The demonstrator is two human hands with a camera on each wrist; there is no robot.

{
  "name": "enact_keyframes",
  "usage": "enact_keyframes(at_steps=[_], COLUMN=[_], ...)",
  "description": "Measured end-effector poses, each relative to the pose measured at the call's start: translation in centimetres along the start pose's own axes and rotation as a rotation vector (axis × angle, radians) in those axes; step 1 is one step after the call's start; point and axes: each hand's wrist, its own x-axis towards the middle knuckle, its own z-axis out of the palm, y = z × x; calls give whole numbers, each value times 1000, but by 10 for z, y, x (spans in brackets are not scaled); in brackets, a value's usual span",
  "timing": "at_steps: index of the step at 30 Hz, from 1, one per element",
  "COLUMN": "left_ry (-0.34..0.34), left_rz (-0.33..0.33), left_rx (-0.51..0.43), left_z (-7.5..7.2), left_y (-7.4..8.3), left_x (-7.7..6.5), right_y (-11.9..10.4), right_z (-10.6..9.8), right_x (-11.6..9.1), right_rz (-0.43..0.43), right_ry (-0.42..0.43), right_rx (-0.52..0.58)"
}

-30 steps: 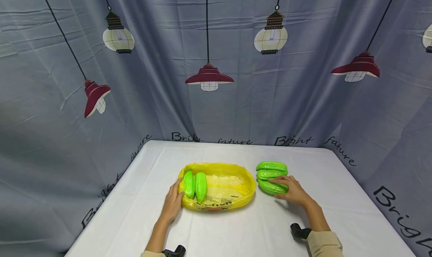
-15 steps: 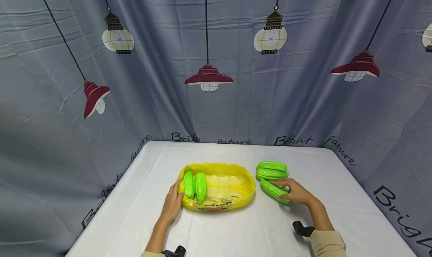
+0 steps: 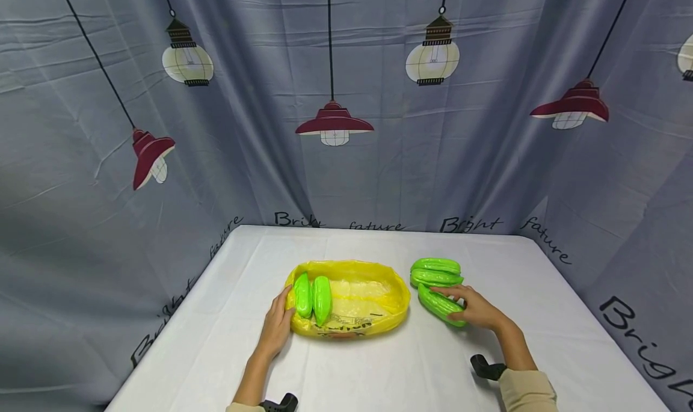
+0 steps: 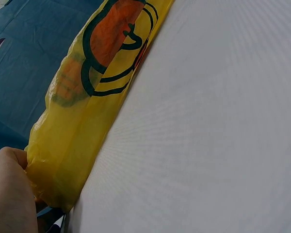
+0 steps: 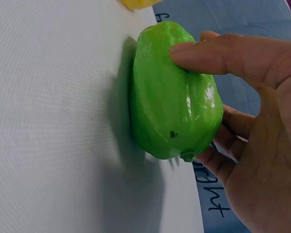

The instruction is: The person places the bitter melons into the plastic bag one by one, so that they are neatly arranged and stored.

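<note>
My right hand [image 3: 476, 310] grips a glossy, ridged green bitter melon [image 3: 440, 305]. In the right wrist view the thumb presses on this bitter melon [image 5: 172, 97], while the other fingers curl behind it, partly hidden. It lies slantwise at the near side of two more bitter melons [image 3: 435, 272]. A yellow plastic bag [image 3: 400, 316], spread wide like a shallow bowl, stands in the middle of the table. Two bitter melons [image 3: 312, 299] lie side by side in its left part. My left hand [image 3: 276, 323] holds the bag's left end; in the left wrist view its fingers are mostly hidden.
A white cloth covers the table [image 3: 357, 376]. Grey-blue curtains [image 3: 352, 183] printed with lamps and lettering hang behind and along both sides. Black wrist cameras [image 3: 487, 367] sit on both forearms.
My right hand has drawn the nearest bitter melon slightly toward me and to the right, turning it aslant and away from the other two. The left hand and the bag have stayed put.
</note>
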Motion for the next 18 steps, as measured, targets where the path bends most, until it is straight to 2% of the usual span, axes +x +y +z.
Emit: enact_keyframes(at_steps=[3,11,15,18], left_ry=[-3,1,7,14], left_rz=[-2,5,6,16], left_rx=[0,7,4,7], left_z=[0,-1,0,0], left_y=[0,0,0,0], left_x=[0,0,0,0], right_y=[1,-5,-3,2], right_z=[1,5,9,11], right_x=[1,3,5,5], right_rz=[-18,31,15,-31], right_ry=[2,4,8,0], right_rx=[-10,23,45,50])
